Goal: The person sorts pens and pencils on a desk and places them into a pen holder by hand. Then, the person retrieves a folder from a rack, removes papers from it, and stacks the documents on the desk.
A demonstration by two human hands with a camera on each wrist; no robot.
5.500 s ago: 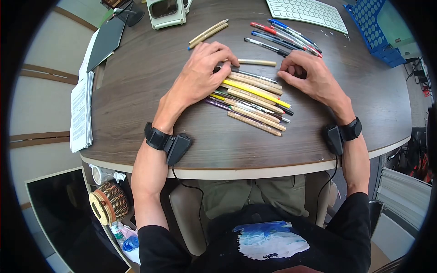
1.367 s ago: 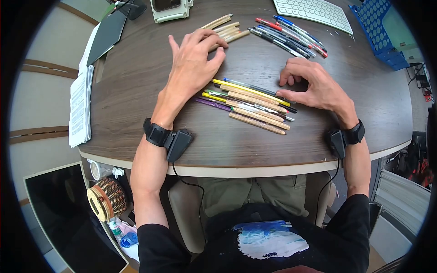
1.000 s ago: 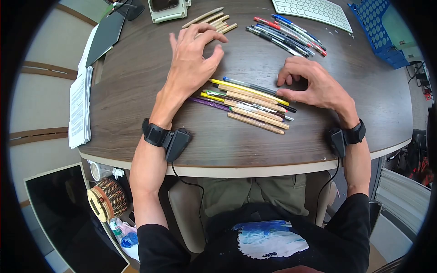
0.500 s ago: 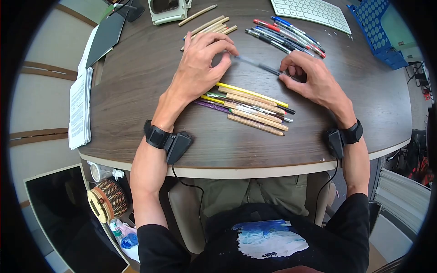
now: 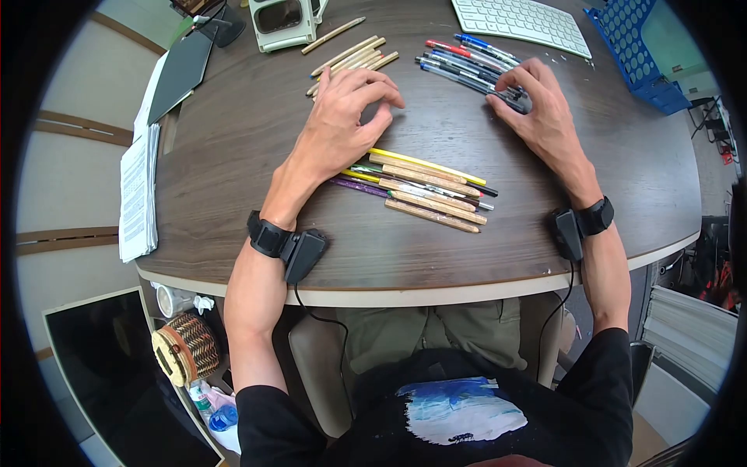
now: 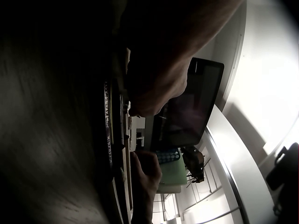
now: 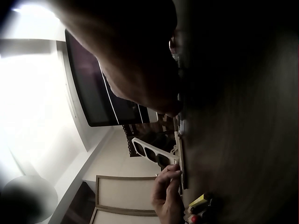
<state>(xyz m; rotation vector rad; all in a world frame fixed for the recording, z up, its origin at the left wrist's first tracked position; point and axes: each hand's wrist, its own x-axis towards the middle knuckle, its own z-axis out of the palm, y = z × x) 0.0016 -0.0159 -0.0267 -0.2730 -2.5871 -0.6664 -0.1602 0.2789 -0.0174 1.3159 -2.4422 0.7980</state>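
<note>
My right hand (image 5: 541,105) is at the group of pens (image 5: 467,54), thumb and fingers around the dark end of a clear-barrelled pen (image 5: 455,76) that lies along the group's near side. My left hand (image 5: 342,113) holds nothing; its fingers are loosely bent, just short of the plain wooden pencils (image 5: 354,58). Below it lies a mixed row of pencils (image 5: 424,187), with a yellow pencil (image 5: 436,166) at its far side and a purple one (image 5: 358,185) partly under the left wrist. In the left wrist view, printed lettering shows on a dark pencil (image 6: 108,121).
A white keyboard (image 5: 525,23) and a blue perforated holder (image 5: 638,58) stand at the back right. A white device (image 5: 284,23) sits at the back left. Stacked papers (image 5: 140,194) and a dark folder (image 5: 180,78) lie on the left. The table's curved edge (image 5: 420,296) runs in front.
The right hand has carried the clear-barrelled pen from the mixed row up to the pens. Plain pencils have gone from the row to the back-left group. The left hand has drawn back from that group.
</note>
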